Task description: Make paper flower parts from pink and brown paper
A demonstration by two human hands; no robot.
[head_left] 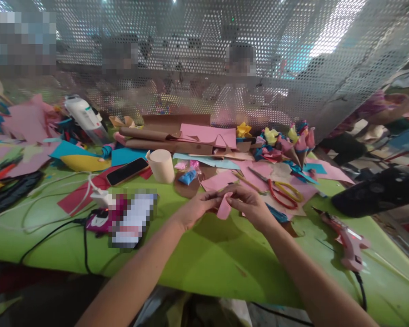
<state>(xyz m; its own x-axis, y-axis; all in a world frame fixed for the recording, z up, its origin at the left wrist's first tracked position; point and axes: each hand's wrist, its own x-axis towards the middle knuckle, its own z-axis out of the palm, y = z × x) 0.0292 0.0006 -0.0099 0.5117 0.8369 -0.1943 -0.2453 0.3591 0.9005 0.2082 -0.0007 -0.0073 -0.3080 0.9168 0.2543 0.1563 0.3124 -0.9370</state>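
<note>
A small curled strip of pink paper (224,207) is held between both hands, above the front middle of the green table (221,268). My left hand (201,206) pinches its left side, and my right hand (247,202) grips its upper right edge. Some fingertips are hidden behind the strip. Just beyond my hands lie flat pink paper sheets (221,180) and a pair of scissors (279,193) with red and yellow handles. Beneath my right forearm, a folded blue piece (276,213) rests on the table.
At right lie a pink hot glue gun (349,243) with a cord and a black bottle (378,190). At left are a phone (132,220), a purple power strip (104,218) with cables and a dark phone (127,171). A paper roll (161,166) and paper flowers (300,141) stand further back.
</note>
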